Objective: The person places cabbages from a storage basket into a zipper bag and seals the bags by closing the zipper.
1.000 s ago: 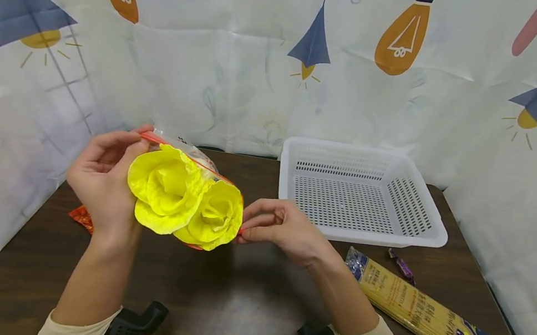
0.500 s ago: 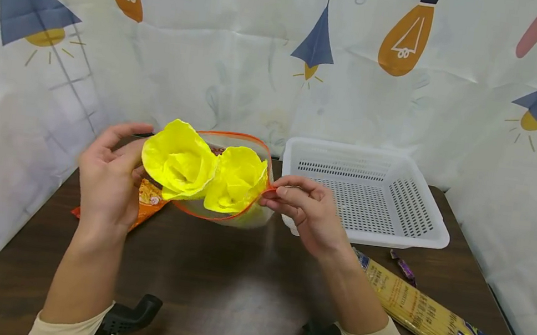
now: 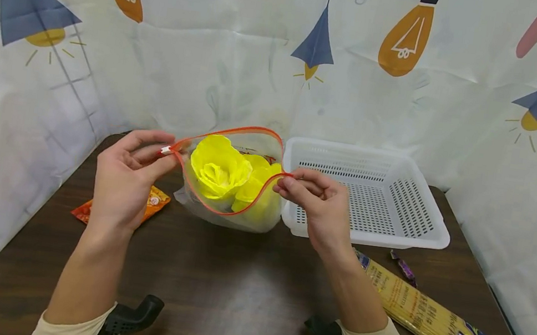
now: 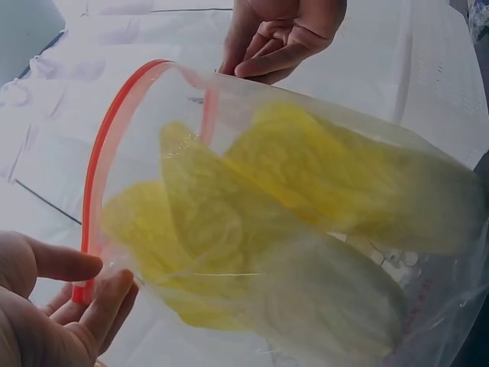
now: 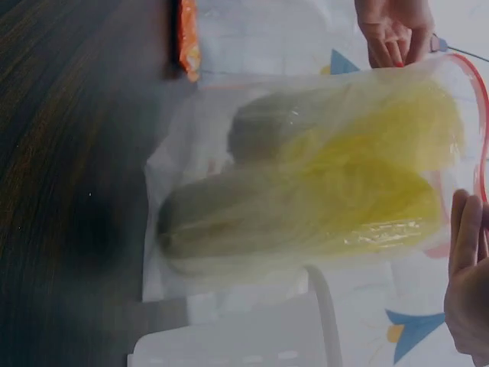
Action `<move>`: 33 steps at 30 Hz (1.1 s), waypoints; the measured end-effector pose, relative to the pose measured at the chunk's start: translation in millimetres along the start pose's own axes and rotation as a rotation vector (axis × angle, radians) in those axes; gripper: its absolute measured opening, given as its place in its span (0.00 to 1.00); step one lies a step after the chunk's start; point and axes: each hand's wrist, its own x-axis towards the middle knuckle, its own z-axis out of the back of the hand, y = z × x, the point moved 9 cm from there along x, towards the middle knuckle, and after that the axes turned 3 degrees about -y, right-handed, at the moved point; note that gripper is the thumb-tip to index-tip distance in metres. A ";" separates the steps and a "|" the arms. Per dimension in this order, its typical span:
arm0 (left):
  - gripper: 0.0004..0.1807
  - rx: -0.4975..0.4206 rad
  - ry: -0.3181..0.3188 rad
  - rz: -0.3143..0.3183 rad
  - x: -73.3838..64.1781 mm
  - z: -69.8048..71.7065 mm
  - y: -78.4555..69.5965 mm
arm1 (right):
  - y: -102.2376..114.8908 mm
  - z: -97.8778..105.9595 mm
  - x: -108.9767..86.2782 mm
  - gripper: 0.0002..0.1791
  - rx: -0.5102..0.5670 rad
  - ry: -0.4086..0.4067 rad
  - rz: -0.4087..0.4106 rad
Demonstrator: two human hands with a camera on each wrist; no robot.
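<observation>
A clear zip bag with an orange-red rim hangs between my hands, its mouth spread wide. Inside stand two yellow flowers with ruffled petals; the larger flower is on the left, overlapping the smaller flower. My left hand pinches the left end of the rim, where a white slider shows. The right end of the rim is pinched by my right hand. In the left wrist view, the yellow petals show through the bag and fade into pale rounded bottoms.
A white perforated basket stands at the back right. In front of it lie a yellow and blue spaghetti packet and a small purple wrapped piece. An orange packet rests partly behind my left forearm.
The bag has been raised around the flowers, which now sit below its rim. My left hand has moved right from beside the petals to the rim. The mouth has been drawn wider.
</observation>
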 end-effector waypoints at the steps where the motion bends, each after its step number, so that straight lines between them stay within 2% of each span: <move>1: 0.14 0.015 -0.011 -0.006 0.0 0.2 0.3 | 0.8 0.9 0.0 0.06 -0.007 -0.010 0.013; 7: 0.12 0.058 -0.061 -0.041 0.3 3.3 -1.6 | 2.8 8.5 1.8 0.05 -0.007 -0.065 0.047; 10: 0.11 0.093 -0.080 -0.089 0.7 5.4 -5.3 | 3.9 12.1 3.2 0.06 0.002 -0.078 0.051; 13: 0.11 0.138 -0.104 -0.166 1.2 8.2 -11.1 | 5.6 16.0 5.2 0.05 0.012 -0.095 0.051; 17: 0.11 0.296 -0.142 -0.302 -0.3 10.3 -21.2 | 8.3 20.9 6.6 0.06 0.017 -0.123 0.053; 20: 0.11 0.411 -0.131 -0.368 -2.4 7.3 -25.4 | 10.6 20.6 5.7 0.06 -0.001 -0.117 0.052; 25: 0.11 0.395 -0.119 -0.460 -5.1 3.8 -30.6 | 16.3 22.6 3.4 0.06 -0.011 -0.146 0.071; 28: 0.10 0.376 -0.142 -0.505 -7.0 4.7 -33.9 | 18.2 25.8 3.2 0.06 -0.005 -0.176 0.069; 31: 0.10 0.383 -0.142 -0.511 -7.8 4.4 -34.6 | 18.7 26.3 3.8 0.06 0.000 -0.176 0.057; 33: 0.11 0.373 -0.167 -0.516 -8.3 5.4 -35.7 | 19.2 27.0 4.5 0.04 0.010 -0.181 0.061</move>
